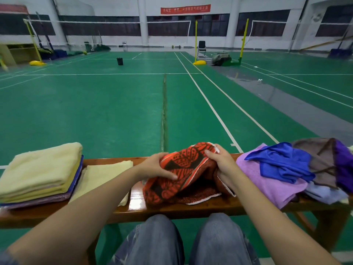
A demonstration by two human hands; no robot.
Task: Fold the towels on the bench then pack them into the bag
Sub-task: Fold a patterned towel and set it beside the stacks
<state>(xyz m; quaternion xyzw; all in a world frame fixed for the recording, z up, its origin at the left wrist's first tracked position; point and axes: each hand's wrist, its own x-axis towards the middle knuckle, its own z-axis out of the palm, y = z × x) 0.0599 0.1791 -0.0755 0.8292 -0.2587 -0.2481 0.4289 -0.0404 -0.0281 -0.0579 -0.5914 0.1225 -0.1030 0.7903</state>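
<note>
Holding the red towel (183, 169) in the middle of the desk (137, 203), the left hand (155, 167) and right hand (222, 162) have fingers (161, 155) curled tight on it. Folded towels (42, 169) sit at nine o'clock.

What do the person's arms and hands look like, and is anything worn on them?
The left arm and right arm are bare as far as the frame shows: no gloves, watch or bands. The left hand and right hand show no rings. Blue cloth at the lower-left corner may be a sleeve; I cannot tell.
</note>
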